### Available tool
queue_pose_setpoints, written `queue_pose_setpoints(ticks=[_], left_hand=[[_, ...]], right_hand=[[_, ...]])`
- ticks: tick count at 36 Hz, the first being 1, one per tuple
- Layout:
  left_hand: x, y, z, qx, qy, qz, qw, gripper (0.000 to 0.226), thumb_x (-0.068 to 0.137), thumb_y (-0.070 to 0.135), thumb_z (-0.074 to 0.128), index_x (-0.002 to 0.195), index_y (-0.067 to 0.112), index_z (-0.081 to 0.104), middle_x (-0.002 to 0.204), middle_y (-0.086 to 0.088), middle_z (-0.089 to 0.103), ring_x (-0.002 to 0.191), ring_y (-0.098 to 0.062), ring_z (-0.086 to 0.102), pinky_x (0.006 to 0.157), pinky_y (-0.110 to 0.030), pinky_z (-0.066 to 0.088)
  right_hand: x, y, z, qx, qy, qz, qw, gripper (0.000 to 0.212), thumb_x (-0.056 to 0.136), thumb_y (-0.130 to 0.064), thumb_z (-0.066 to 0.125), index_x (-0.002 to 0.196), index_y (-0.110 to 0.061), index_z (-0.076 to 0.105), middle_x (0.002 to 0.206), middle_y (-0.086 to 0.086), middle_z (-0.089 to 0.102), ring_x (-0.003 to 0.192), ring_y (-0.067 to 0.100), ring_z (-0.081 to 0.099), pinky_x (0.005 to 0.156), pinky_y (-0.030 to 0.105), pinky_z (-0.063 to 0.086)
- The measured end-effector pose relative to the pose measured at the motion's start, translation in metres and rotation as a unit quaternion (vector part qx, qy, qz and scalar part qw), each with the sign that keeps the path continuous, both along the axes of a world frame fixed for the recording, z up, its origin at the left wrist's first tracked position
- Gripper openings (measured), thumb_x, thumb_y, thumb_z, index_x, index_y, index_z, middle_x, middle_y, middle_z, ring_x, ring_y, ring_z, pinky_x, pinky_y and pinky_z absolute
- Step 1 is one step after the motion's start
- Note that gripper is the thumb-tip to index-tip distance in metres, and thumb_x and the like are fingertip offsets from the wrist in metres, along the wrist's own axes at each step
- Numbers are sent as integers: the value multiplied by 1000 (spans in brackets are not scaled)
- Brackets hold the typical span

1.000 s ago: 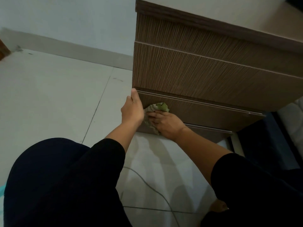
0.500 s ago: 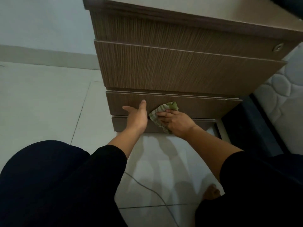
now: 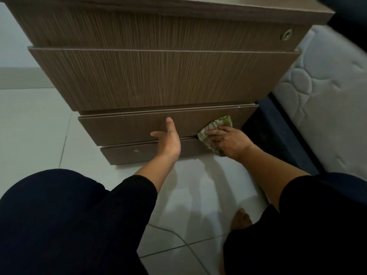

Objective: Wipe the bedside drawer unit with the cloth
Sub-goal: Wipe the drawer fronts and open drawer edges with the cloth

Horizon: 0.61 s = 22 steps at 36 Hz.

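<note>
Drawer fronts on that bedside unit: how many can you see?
3. The top front, with a round lock at its right end; a tall middle front; a narrow lower front, where the cloth is pressed. The strip beneath looks like a base panel.

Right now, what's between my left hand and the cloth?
In the head view, only bare wood front of the drawer unit lies between the open left hand and the green cloth, which the right hand presses there.
</note>
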<state>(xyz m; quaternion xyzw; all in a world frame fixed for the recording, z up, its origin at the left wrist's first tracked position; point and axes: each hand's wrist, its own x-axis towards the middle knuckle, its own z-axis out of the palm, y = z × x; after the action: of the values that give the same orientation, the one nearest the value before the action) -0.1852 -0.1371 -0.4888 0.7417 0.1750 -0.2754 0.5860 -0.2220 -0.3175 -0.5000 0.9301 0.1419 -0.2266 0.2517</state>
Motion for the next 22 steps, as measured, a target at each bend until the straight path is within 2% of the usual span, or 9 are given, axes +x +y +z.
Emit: queue_pose_setpoints(ticks=[5, 12, 16, 18, 20, 22], left_hand=[[-3, -18, -2, -3, 14, -14, 1000, 80, 92, 62, 16, 148, 7, 0, 156, -13, 15, 143, -30, 12, 114, -46, 9], [-10, -34, -6, 36, -5, -72, 997, 79, 93, 61, 16, 148, 9, -7, 156, -11, 16, 143, -30, 12, 113, -45, 10], [-12, -35, -11, 75, -30, -137, 987, 79, 93, 60, 15, 147, 8, -9, 155, -10, 18, 142, -30, 17, 113, -43, 16], [-12, -34, -16, 118, -57, -197, 972, 79, 93, 59, 16, 148, 7, -5, 157, -11, 11, 143, -30, 14, 113, -42, 16], [-13, -31, -25, 163, -94, -270, 944, 76, 94, 56, 19, 148, 7, -1, 158, -11, 3, 144, -28, 6, 115, -40, 12], [-12, -26, -34, 206, -128, -331, 912, 74, 96, 52, 25, 148, 6, -1, 157, -13, 0, 145, -28, 2, 115, -39, 10]], right_hand=[[-5, -20, -1, -20, 9, -18, 1000, 50, 98, -25, 37, 147, -21, 29, 159, -10, 12, 147, 7, -4, 119, 31, 1], [-14, -48, -6, -9, -8, -71, 997, 46, 100, -27, 33, 145, -25, 32, 158, -14, 15, 147, 6, -3, 119, 33, 1], [-25, -57, -8, 17, -37, -145, 989, 46, 99, -25, 32, 145, -25, 33, 158, -11, 17, 147, 10, 0, 119, 35, 2], [-32, -59, -9, 62, -75, -227, 969, 45, 99, -21, 32, 144, -22, 35, 157, -6, 21, 148, 15, 4, 120, 36, 6], [-37, -59, -9, 135, -138, -325, 926, 43, 98, -14, 34, 140, -18, 42, 152, 3, 33, 146, 20, 14, 118, 37, 19], [-39, -58, -8, 191, -189, -397, 878, 42, 97, -9, 36, 137, -17, 47, 145, 11, 43, 141, 25, 29, 110, 36, 32]])
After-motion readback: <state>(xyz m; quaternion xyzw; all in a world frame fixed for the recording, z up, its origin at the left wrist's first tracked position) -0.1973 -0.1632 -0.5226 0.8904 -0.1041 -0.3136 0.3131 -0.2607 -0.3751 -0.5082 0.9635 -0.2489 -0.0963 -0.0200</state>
